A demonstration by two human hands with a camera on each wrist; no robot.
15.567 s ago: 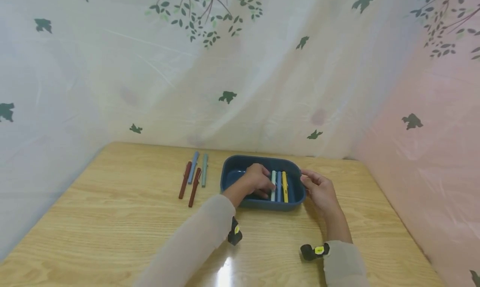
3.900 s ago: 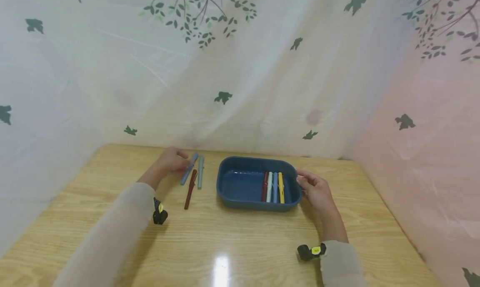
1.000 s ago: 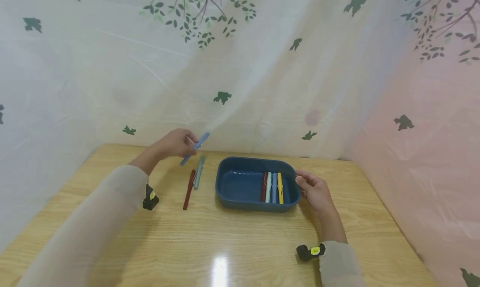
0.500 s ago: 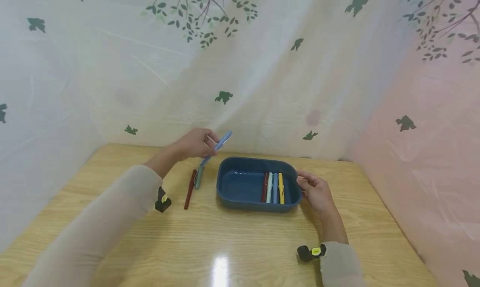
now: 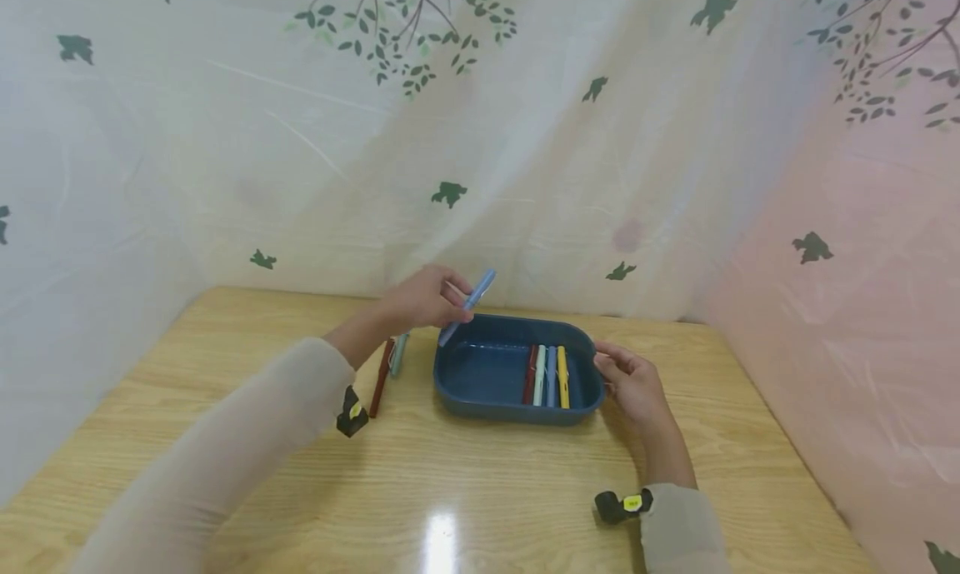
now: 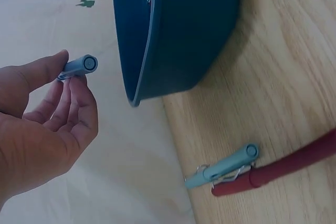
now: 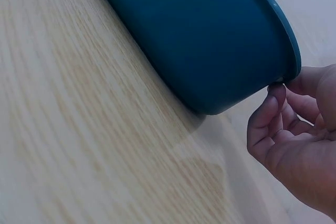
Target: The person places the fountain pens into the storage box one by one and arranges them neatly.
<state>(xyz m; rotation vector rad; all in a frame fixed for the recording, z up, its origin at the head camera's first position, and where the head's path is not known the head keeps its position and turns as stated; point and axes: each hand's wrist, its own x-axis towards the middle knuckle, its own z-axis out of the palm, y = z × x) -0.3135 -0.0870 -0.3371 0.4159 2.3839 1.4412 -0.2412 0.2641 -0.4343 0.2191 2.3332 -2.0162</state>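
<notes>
My left hand (image 5: 427, 297) pinches a blue pen (image 5: 481, 287) between thumb and fingers, tilted, at the back left corner of a dark blue plastic box (image 5: 480, 376). In the left wrist view the pen's round end (image 6: 90, 63) faces the camera. Inside the box, at its right end, a dark red pen (image 5: 529, 376), a mint pen (image 5: 539, 376), another blue pen (image 5: 551, 376) and a yellow pen (image 5: 563, 376) lie side by side. My right hand (image 5: 636, 386) holds the box's right end, thumb and fingers at the rim (image 7: 286, 30).
Left of the box, a second dark red pen (image 5: 381, 382) and a grey-green pen (image 5: 400, 357) lie on the wooden table (image 5: 480, 482), the latter partly behind my left arm. A patterned curtain (image 5: 525, 182) hangs behind the table's back edge.
One dark red pen has gone from the table into the box, left of the mint one. My left hand has lifted the blue pen and carried it rightward. The right hand stays put.
</notes>
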